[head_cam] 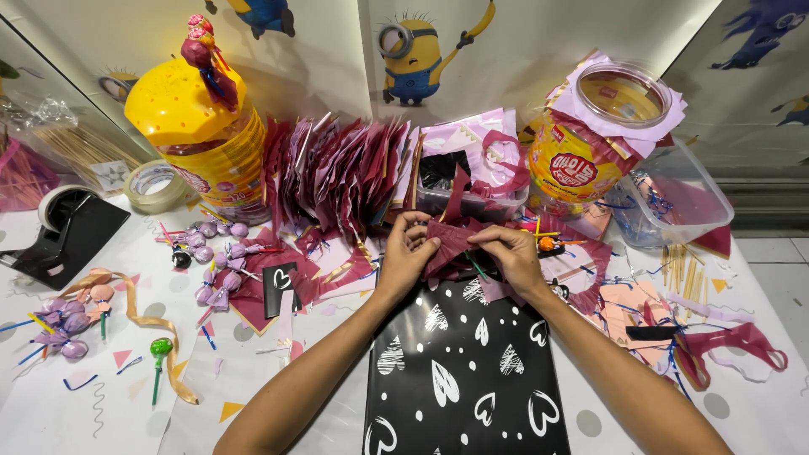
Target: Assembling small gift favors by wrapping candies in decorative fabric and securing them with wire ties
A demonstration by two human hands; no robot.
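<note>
Both sets of fingers pinch one piece of maroon paper (453, 238): the left hand (408, 253) grips its left end, the right hand (511, 255) gathers its right end, where a thin green stick (478, 268) pokes out below. The paper sits just above the far edge of a black sheet (463, 371) printed with white hearts, at the middle of the desk (50, 404).

The paper looks light, thin and soft, likely to crease or tear if tugged, so a pinch at the bunched ends seems the safest hold.

Behind the hands stands a row of many folded maroon papers (337, 173), too many to count. Two big jars flank it: a yellow one (198, 135) at left with wrapped sweets on its lid, and an open one (590, 143) at right. A clear tub (674, 202) stands beside the open jar. At left lie one tape dispenser (67, 232), one tape roll (154, 185), one green lollipop (159, 354) and scattered purple-wrapped lollipops (215, 253), about a dozen.
</note>
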